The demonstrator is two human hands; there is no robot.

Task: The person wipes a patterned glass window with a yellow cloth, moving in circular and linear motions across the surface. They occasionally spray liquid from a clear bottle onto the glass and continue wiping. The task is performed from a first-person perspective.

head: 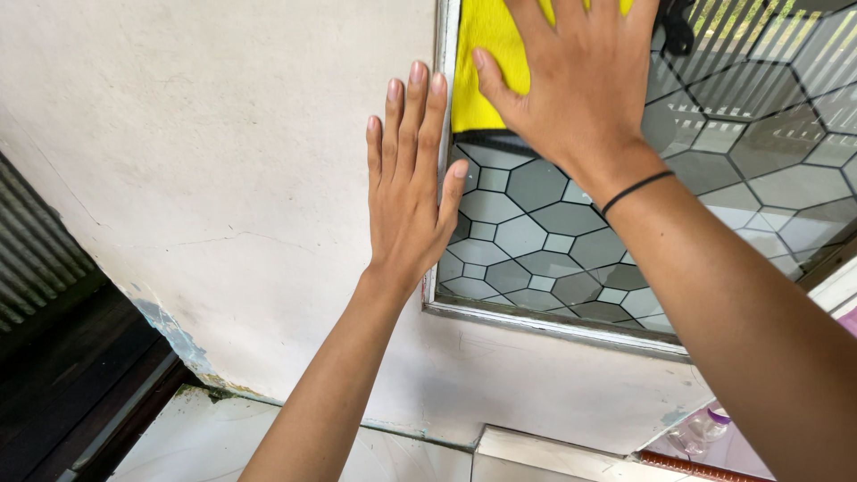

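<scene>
Wiping of the patterned window pane (571,241) is the step in hand: the right hand (580,80) presses a yellow cloth (486,62) flat against the glass near its upper left corner, fingers (495,85) spread wide over it. The left hand (406,192) lies open, fingers together, flat on the white wall (223,178) touching the window frame (536,323). Lower glass calls for downward strokes, I judge.
</scene>
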